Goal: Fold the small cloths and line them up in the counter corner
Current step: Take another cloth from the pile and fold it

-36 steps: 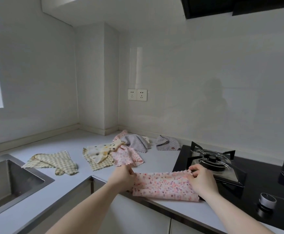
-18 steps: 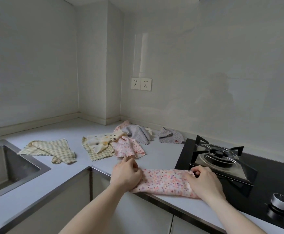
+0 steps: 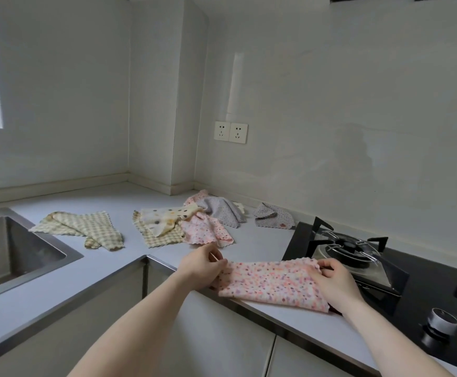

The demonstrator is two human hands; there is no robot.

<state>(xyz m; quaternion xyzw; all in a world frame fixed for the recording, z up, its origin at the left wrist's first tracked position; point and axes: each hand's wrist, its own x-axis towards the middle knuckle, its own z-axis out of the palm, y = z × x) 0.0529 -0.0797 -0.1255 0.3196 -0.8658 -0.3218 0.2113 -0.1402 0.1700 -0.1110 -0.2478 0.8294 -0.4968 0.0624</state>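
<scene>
**Both hands pinch the ends of a pink speckled cloth at the counter's front edge**

Low and right of centre in the frame, a pink speckled cloth (image 3: pixel 272 282) lies folded into a long band on the grey counter (image 3: pixel 262 247), close to its front edge. The left hand (image 3: pixel 201 263) pinches the band's left end between thumb and fingertips. The right hand (image 3: pixel 333 278) grips the right end, its fingers curled over the scalloped edge, just beside the black gas hob (image 3: pixel 426 278).

Further back, toward the middle of the frame, the other cloths lie unfolded: a green checked cloth (image 3: pixel 86 227) near the steel sink (image 3: pixel 18 254) at the left; a heap of a cream dotted cloth (image 3: pixel 167 216), a second checked one (image 3: pixel 162 236), a pink floral cloth (image 3: pixel 205 232) and a grey cloth (image 3: pixel 222 210); and a small grey speckled cloth (image 3: pixel 272 219) apart to the right, near the wall. Two wall sockets (image 3: pixel 230 132) sit above the heap.
</scene>
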